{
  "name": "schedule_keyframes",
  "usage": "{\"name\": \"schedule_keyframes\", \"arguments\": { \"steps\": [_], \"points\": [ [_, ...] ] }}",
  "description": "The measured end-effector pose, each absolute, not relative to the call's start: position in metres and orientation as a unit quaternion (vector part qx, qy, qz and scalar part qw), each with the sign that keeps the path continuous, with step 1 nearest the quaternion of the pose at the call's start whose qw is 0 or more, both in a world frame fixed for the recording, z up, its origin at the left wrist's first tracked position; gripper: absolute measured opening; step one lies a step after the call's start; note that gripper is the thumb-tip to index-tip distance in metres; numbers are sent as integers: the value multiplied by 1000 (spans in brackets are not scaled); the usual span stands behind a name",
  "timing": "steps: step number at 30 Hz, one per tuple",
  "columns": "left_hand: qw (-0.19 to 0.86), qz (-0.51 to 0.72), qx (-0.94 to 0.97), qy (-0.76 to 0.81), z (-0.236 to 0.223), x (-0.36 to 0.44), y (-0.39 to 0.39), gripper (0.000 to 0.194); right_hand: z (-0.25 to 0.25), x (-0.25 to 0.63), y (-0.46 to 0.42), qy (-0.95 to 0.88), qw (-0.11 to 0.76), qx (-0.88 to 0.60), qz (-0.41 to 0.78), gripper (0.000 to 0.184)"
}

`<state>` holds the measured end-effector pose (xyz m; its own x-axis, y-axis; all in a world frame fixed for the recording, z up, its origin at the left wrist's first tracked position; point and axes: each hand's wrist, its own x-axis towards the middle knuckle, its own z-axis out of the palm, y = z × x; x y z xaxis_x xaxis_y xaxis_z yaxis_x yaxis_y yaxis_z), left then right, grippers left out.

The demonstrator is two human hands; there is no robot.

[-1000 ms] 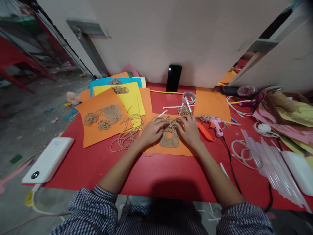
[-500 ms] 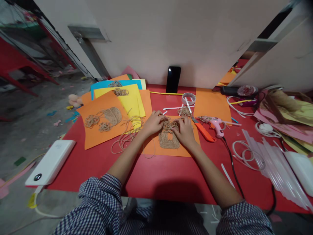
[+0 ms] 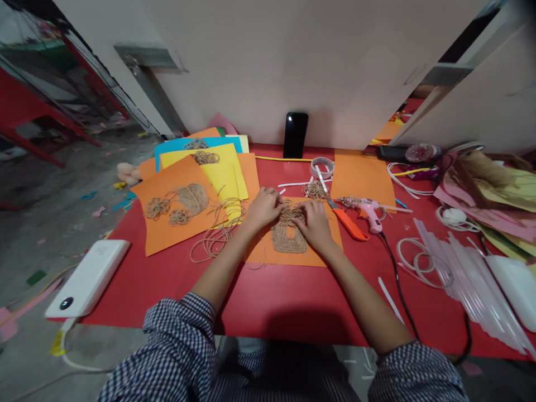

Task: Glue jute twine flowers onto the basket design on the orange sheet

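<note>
Right here between my hands, the coiled twine piece (image 3: 288, 241) is lying flat on an orange sheet (image 3: 314, 258), its pale body showing an opening in the middle. At its top edge, looped twine (image 3: 291, 212) is sitting under my fingers. My left hand (image 3: 264, 209) is curling in from one side, my right hand (image 3: 316, 224) from the other, both with bent fingers touching the loops; whether either is really pinching, I can't tell. As I'm judging it, the body is looking complete, while the loops are probably wanting more arranging or fixing, and a thin strand (image 3: 256, 268) is trailing loose by the lower left. Just beyond, another looped bundle (image 3: 315, 190) is resting below the tape roll (image 3: 322, 167). To my right, the orange cutter (image 3: 352, 225) and the pink glue gun (image 3: 371, 215) are lying close; to my left, loose twine (image 3: 215, 241) is tangling beside a sheet bearing a rounded twine piece (image 3: 192, 200). My fingers are hiding part of the loops, any joint to the body is staying unreadable, and the frame's bottom edge is cutting off my sleeves (image 3: 180, 340).
</note>
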<state>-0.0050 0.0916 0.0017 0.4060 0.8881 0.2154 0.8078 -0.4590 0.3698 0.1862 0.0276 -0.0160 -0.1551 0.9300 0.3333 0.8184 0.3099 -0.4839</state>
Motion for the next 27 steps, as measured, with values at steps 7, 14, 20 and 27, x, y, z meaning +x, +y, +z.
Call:
{"name": "schedule_keyframes", "arguments": {
  "steps": [7, 14, 20, 27],
  "points": [
    [193, 218, 787, 545, 5, -5, 102, 19, -15, 186, 27, -755, 291, -579, 98, 23],
    [262, 324, 686, 596, 3, -21, 96, 19, -16, 186, 28, -756, 295, -575, 103, 21],
    [225, 281, 730, 581, 6, -19, 88, 15, -15, 186, 27, -775, 290, -550, 109, 7],
    [142, 219, 806, 532, 3, -8, 94, 18, -17, 186, 28, -793, 280, -534, 91, 5]
  ]
}}
